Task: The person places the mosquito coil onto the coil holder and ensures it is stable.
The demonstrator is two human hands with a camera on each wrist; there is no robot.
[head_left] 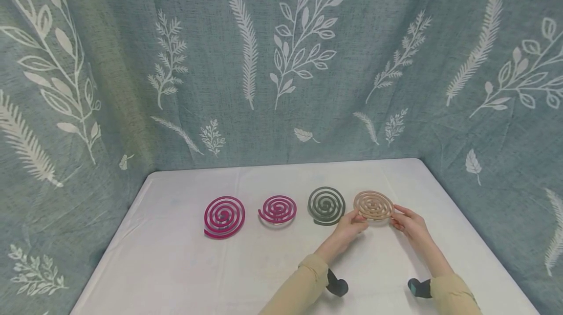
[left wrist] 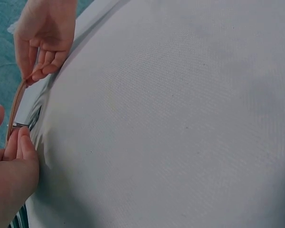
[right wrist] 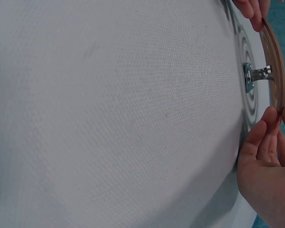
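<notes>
A tan mosquito coil (head_left: 373,204) is held level above the white table by both hands. My left hand (head_left: 349,229) pinches its near left rim, and my right hand (head_left: 412,225) pinches the right rim. Edge-on in the right wrist view, the tan coil (right wrist: 277,66) has a small metal stand (right wrist: 261,73) beneath its middle. The left wrist view also catches the coil (left wrist: 16,104) between the left hand (left wrist: 16,175) and the right hand (left wrist: 46,35). Just left of the hands lies a dark green mosquito coil (head_left: 326,205).
Two magenta coils, one at the far left (head_left: 224,216) and one nearer the middle (head_left: 278,209), continue the row on the white table (head_left: 246,276). A patterned blue-green curtain (head_left: 264,134) encloses the back and sides. Dark wrist devices (head_left: 336,286) sit under both forearms.
</notes>
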